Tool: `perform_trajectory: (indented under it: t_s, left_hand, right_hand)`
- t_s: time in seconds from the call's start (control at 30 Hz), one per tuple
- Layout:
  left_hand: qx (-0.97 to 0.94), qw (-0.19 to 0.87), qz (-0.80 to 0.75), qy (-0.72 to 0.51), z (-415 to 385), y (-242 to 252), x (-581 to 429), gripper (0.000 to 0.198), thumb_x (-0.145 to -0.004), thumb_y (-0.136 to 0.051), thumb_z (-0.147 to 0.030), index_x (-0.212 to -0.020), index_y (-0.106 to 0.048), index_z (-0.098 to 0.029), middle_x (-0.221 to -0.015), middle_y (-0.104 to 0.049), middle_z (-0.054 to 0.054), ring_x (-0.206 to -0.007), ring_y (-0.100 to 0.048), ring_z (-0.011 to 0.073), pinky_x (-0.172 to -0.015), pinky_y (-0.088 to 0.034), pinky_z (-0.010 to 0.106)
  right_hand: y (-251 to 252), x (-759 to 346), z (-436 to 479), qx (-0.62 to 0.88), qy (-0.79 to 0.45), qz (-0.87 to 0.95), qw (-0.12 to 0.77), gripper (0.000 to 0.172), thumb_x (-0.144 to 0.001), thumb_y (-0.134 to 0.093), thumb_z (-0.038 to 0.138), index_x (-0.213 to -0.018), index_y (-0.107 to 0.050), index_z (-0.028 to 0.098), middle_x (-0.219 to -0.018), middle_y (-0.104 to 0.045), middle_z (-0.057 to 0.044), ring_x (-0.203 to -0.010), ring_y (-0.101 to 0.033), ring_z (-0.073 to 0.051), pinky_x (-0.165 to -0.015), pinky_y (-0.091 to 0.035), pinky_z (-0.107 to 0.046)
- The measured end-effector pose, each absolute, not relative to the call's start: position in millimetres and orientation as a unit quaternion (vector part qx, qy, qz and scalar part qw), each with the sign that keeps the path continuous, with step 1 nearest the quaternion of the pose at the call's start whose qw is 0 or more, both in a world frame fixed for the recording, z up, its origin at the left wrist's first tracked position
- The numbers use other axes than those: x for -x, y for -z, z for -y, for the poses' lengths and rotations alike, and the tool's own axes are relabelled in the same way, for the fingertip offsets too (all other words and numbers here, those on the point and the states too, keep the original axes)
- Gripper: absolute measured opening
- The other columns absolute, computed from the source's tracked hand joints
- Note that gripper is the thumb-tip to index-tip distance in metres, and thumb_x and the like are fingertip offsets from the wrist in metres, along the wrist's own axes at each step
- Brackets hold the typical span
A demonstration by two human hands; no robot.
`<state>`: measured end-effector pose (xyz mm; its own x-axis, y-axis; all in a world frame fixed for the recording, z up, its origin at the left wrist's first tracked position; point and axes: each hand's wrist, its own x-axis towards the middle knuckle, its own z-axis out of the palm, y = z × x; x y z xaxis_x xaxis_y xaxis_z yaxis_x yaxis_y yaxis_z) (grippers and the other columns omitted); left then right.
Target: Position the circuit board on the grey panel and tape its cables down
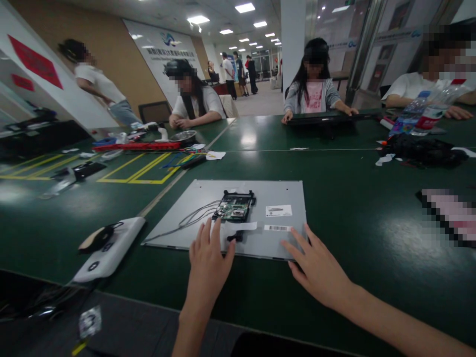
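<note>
A flat grey metal panel [282, 191] lies on the green table in front of me. Mounted near its middle is a green circuit board [236, 206] in a black bracket, with thin grey cables [189, 218] running to the panel's left edge. My left hand [210, 258] rests at the panel's near edge with fingers apart, close below the board and a white strip [241, 226]. At the near right corner, my right hand [316, 265] is spread over the panel beside a barcode label [277, 228]. Neither hand grips anything.
A white device with a dark mouse-like object [96, 239] on it sits to the left. Red and tangled parts [141, 144] lie farther back. Across the table, a person [312, 89] holds a dark panel [327, 120]. Bottles [433, 111] stand at the right, near a phone-like object [451, 213].
</note>
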<state>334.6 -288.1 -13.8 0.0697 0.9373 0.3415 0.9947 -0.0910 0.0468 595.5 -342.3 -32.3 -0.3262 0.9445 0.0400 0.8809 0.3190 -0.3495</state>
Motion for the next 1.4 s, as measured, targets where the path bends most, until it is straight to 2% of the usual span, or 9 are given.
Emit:
perform_trajectory:
  t_s: [0.07,0.2,0.37,0.53,0.63,0.97,1.1,1.2,1.4]
  left_hand:
    - [0.753,0.100,0.637,0.135,278.5,4.9,-337.0,0.065,-0.091,-0.049,-0.041,-0.150,-0.034,-0.017,-0.156,-0.034,0.017,-0.145,-0.029,0.0339,-0.112,-0.033,0.054]
    - [0.771,0.081,0.628,0.066,254.8,-6.6,-344.8,0.082,-0.082,-0.061,-0.045,-0.153,-0.029,-0.018,-0.161,-0.023,0.018,-0.145,-0.024,0.0423,-0.110,-0.030,0.061]
    - [0.770,0.043,0.636,0.010,236.2,-6.5,-340.6,0.094,-0.079,-0.060,-0.056,-0.157,-0.021,-0.018,-0.162,-0.015,0.021,-0.143,-0.024,0.0477,-0.106,-0.028,0.069]
    - [0.759,0.005,0.650,-0.006,229.9,-1.1,-329.9,0.090,-0.084,-0.048,-0.064,-0.156,-0.023,-0.017,-0.156,-0.029,0.025,-0.141,-0.030,0.0441,-0.104,-0.028,0.071]
    - [0.760,0.006,0.650,-0.009,225.3,-0.2,-326.1,0.092,-0.082,-0.049,-0.066,-0.155,-0.024,-0.017,-0.154,-0.033,0.025,-0.139,-0.033,0.0436,-0.103,-0.030,0.069]
    - [0.750,-0.022,0.661,0.002,157.2,-1.7,-291.0,0.094,-0.078,-0.052,-0.070,-0.152,-0.031,-0.017,-0.154,-0.032,0.025,-0.139,-0.031,0.0444,-0.104,-0.033,0.062]
    - [0.758,-0.012,0.650,0.046,134.7,4.3,-273.2,0.086,-0.078,-0.053,-0.068,-0.145,-0.042,-0.015,-0.147,-0.041,0.024,-0.137,-0.035,0.0404,-0.107,-0.033,0.054]
    - [0.765,-0.009,0.642,0.052,128.0,8.2,-263.7,0.087,-0.076,-0.055,-0.070,-0.143,-0.044,-0.015,-0.146,-0.042,0.022,-0.136,-0.037,0.0378,-0.109,-0.033,0.049]
    - [0.771,-0.004,0.635,0.049,131.6,8.1,-258.0,0.085,-0.078,-0.053,-0.070,-0.143,-0.045,-0.017,-0.148,-0.041,0.022,-0.135,-0.039,0.0366,-0.107,-0.034,0.049]
  right_hand:
    - [32.5,-596.6,343.1,0.567,-0.132,0.804,0.122,0.050,-0.096,-0.050,0.038,-0.145,-0.049,0.027,-0.158,-0.037,-0.009,-0.147,-0.021,-0.042,-0.113,-0.033,-0.059]
    - [33.4,-597.5,343.6,0.567,-0.128,0.804,0.126,0.050,-0.096,-0.051,0.037,-0.144,-0.050,0.027,-0.157,-0.038,-0.010,-0.146,-0.023,-0.042,-0.112,-0.034,-0.059]
    - [33.1,-596.9,343.9,0.566,-0.120,0.806,0.130,0.050,-0.095,-0.052,0.036,-0.144,-0.050,0.028,-0.157,-0.039,-0.010,-0.145,-0.024,-0.043,-0.111,-0.035,-0.060]
    - [31.6,-596.1,344.5,0.564,-0.112,0.806,0.140,0.048,-0.095,-0.052,0.032,-0.143,-0.052,0.027,-0.155,-0.041,-0.011,-0.145,-0.025,-0.043,-0.112,-0.036,-0.058]
    - [32.6,-596.6,344.5,0.563,-0.112,0.807,0.142,0.048,-0.095,-0.051,0.034,-0.143,-0.051,0.028,-0.155,-0.041,-0.011,-0.145,-0.025,-0.042,-0.111,-0.036,-0.059]
    - [36.4,-599.7,343.7,0.563,-0.139,0.804,0.134,0.050,-0.097,-0.048,0.038,-0.146,-0.047,0.030,-0.159,-0.035,-0.009,-0.147,-0.021,-0.041,-0.112,-0.033,-0.059]
    - [33.2,-599.6,343.5,0.561,-0.142,0.805,0.130,0.050,-0.097,-0.048,0.037,-0.146,-0.047,0.029,-0.159,-0.034,-0.010,-0.147,-0.020,-0.041,-0.113,-0.033,-0.059]
    - [29.0,-599.0,343.7,0.564,-0.150,0.802,0.126,0.049,-0.097,-0.047,0.037,-0.146,-0.047,0.030,-0.159,-0.035,-0.008,-0.147,-0.019,-0.041,-0.113,-0.032,-0.059]
    - [24.1,-598.0,343.7,0.568,-0.154,0.799,0.124,0.049,-0.098,-0.047,0.035,-0.146,-0.048,0.030,-0.159,-0.035,-0.007,-0.147,-0.020,-0.041,-0.113,-0.032,-0.060]
